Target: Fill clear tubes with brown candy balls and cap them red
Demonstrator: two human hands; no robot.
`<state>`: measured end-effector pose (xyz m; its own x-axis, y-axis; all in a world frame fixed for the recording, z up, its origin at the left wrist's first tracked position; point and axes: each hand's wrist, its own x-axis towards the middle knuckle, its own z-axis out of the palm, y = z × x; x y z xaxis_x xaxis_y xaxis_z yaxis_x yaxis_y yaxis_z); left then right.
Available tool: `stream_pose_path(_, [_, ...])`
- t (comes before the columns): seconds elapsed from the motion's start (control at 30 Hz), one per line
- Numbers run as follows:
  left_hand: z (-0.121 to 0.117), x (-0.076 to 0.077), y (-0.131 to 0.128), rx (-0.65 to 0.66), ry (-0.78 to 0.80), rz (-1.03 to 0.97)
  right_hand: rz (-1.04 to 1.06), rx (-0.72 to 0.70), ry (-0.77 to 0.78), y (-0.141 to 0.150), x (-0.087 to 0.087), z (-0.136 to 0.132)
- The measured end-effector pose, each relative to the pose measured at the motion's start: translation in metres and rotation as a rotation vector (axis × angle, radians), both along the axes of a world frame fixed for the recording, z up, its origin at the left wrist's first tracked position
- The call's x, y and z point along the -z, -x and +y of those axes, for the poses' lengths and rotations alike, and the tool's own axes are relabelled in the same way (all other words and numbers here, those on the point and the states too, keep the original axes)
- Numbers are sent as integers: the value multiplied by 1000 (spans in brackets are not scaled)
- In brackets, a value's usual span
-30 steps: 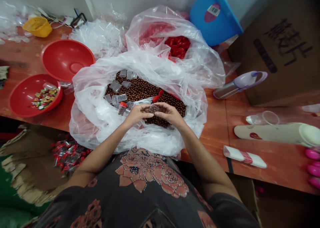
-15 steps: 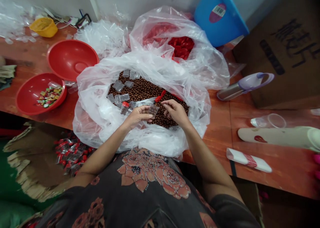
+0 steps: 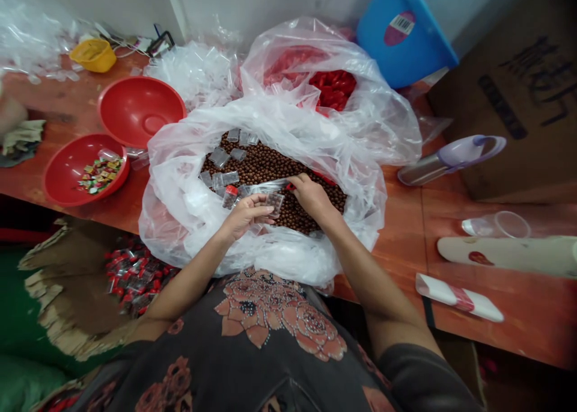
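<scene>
1. Two bare hands work just above the heap. The left hand (image 3: 247,217) is partly closed, holding a small clear packet (image 3: 274,203) of brown balls between thumb and fingers. If that grip loosens or the packet tips, its contents could spill back into the heap.
2. The right hand (image 3: 313,198) curls over the end of a clear plastic strip (image 3: 265,187), but whether it is gripping the strip cannot be told. A tug on that thin film could jerk the packet beside it.
3. A red-capped clear tube (image 3: 229,196) lies on the brown balls (image 3: 270,166) just beside the left hand. A knock from the wrist could roll it away.
4. Loose clear packets (image 3: 219,157) sit on the same rounded heap, which is held in a clear plastic bag (image 3: 180,219). They could slide down and get buried among the balls.
5. Farther off, a second bag of red sweets (image 3: 333,90) leans close behind. If its slippery film sagged forward, the two lots could mix.
</scene>
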<state>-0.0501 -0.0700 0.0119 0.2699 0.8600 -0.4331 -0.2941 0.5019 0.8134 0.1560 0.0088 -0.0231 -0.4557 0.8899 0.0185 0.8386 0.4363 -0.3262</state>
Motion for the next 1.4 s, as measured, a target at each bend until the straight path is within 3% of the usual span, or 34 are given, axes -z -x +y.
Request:
stream_pose_path(0.2, [0,6,-4,-3,21,19,342,125,-20,-7,-18,-21])
stream_pose_path(0.27, [0,7,-5,28,-7,42,576,125,82,-6,-23,-26])
stream_pose_path(0.37, [0,7,-7,76,-15,58,893,4,352,-5,-27,-30])
stream_pose_path(0.5, [0,5,-7,97,3,30,1031,-132,525,-7,-28,-34])
stream_pose_path(0.77, [-2,8,-4,106,-20,41,995,-69,474,-17,-25,-41])
stream_pose_path(0.97, [-7,7,-6,84,-123,120,760,-45,219,-26,-28,-43])
stream_pose_path(1.17, [-14,15,-11,107,-219,204,637,-157,230,-12,-27,-60])
stream_pose_path(1.4, [-18,13,-13,34,-332,203,500,-149,114,4,-25,-79])
